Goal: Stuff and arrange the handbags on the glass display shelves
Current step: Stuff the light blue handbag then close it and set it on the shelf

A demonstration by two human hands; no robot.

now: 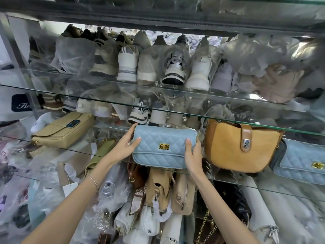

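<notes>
Gripping the blue quilted bag (164, 147) from both ends, dead centre of the view. Left hand (125, 146) curled round the 9 o'clock end, thumb across the front, fingers up over the top corner. Right hand (192, 155) clamped on the 3 o'clock end, thumb pressed flat on the quilting, other fingers tucked behind and out of sight. Holding it upright and level, gold clasp (162, 146) facing out, squarely between the two palms. Bottom edge down at the front of the glass shelf (226, 181); resting on it or just above, cannot tell. Over at 3 o'clock, just beside the right hand, a tan bag (241, 147) standing on the same shelf. Further round at 4 o'clock, a second blue quilted bag (302, 164), tilted. Away at 9 o'clock, well apart, a beige bag (65, 129) lying slanted. Up at 12 o'clock, rows of sneakers (127, 66) on the higher shelves.
</notes>
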